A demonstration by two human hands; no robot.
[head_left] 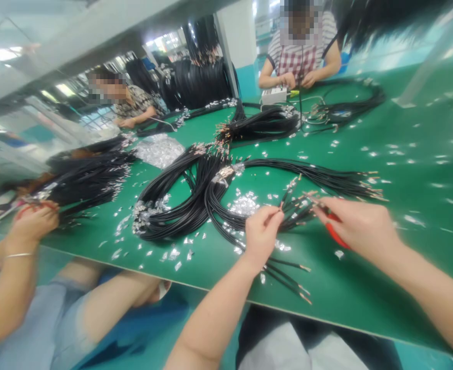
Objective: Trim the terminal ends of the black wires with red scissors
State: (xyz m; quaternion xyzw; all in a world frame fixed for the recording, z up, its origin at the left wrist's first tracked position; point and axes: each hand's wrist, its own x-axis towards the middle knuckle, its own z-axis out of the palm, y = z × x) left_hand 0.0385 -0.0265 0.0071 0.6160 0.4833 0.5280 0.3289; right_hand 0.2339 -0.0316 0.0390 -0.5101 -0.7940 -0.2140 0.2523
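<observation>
Two own hands noted, both over the green table. One red-handled tool counted; coiled cable bundles number at least five, exact count not possible. Left hand is raised on its wrist, thumb and forefinger pinched on one strand of the black cables fanned just between the hands. Right hand is clenched around the red-handled tool, knuckles up, tool tip hidden among the cable ends. Three loose tipped cables lie near the table's front edge. Silver scraps are scattered throughout. A co-worker's hand, wearing a bracelet, is seen at left; two more people are seated across, beside a white box.
</observation>
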